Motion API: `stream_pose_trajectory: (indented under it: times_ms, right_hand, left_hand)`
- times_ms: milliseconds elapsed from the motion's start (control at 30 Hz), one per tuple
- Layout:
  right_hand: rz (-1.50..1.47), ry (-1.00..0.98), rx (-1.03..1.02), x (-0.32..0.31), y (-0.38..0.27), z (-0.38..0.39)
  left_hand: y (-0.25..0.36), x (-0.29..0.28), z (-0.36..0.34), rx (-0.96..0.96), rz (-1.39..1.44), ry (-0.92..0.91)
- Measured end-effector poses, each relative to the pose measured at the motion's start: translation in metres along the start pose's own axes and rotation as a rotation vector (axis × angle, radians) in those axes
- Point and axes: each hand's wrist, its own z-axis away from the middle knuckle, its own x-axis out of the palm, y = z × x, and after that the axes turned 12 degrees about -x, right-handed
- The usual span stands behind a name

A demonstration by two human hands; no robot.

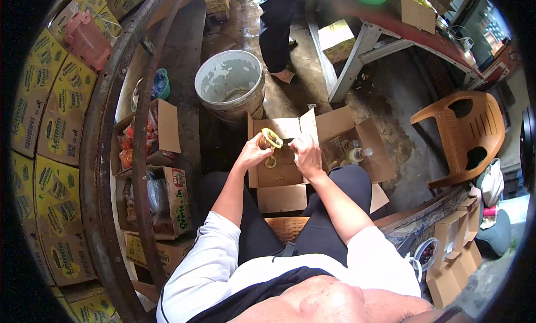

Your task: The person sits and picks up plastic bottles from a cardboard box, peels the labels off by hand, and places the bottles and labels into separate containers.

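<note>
My left hand is raised over an open cardboard box between my knees. Its fingers pinch a yellow-green, curled piece like fruit peel with a darker middle; I cannot make out its exact kind. A yellow curl hangs just below. My right hand is closed close beside it, over the box's right side, its fingers pressed together. What the right fingers hold is too small to name. A few thin yellow scraps lie on the box's bottom.
Right of the box, another open carton holds several clear bottles. Ahead stands a large whitish bucket, near a person's dark-trousered leg. A brown plastic chair is at right. Cartons and a metal rail line the left.
</note>
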Motion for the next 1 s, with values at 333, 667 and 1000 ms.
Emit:
stream_pose_trajectory:
  times_ms: [333,667,1000]
  right_hand:
    - [0.101,-0.001,-0.091,0.009,-0.004,0.002]
    - [-0.237,-0.076,0.308,0.012,0.007,0.005]
    - [0.087,-0.063,-0.072,0.007,-0.008,0.004]
  left_hand:
    - [0.002,0.009,0.002,-0.069,0.217,-0.119]
    - [0.0,0.002,0.003,-0.033,0.196,-0.28]
    - [-0.005,0.006,-0.001,0.03,0.145,-0.062]
